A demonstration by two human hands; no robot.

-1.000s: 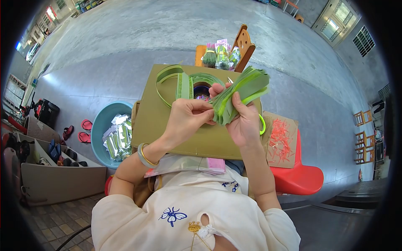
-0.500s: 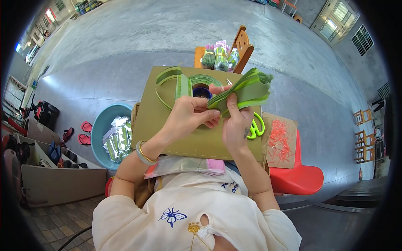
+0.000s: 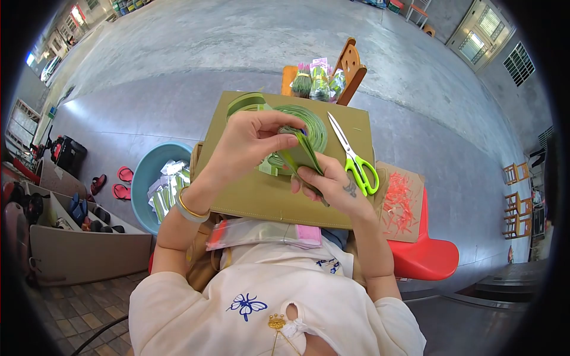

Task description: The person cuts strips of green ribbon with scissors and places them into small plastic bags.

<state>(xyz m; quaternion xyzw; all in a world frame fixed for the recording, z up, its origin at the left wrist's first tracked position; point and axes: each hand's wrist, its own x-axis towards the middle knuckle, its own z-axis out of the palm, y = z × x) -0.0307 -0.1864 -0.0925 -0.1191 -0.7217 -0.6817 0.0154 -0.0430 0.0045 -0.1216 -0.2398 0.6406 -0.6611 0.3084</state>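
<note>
Green strip bundle [image 3: 304, 157]: tilted in front of me, above the desk [image 3: 249, 202]. Blue basin [image 3: 143, 191] with clear packets [image 3: 169, 188] in it sits just left of the desk. Green ribbon coil [image 3: 316, 123] lies on the desk, partly hidden by the bundle. Left hand [image 3: 248, 137] pinches the bundle's upper end; right hand [image 3: 337, 183] clamps the lower end, thumb on top. Green-handled scissors [image 3: 352, 155] lie right of the coil, tips pointing away from me.

I see a big gray floor [image 3: 237, 47], shiny on the left. On the right, a gray wall [image 3: 500, 74] has a pale door [image 3: 480, 32] and a barred window [image 3: 519, 63]. Little wooden chairs [image 3: 523, 202] stand that side too. A red chair [image 3: 428, 256] is beside the table [image 3: 249, 203].
</note>
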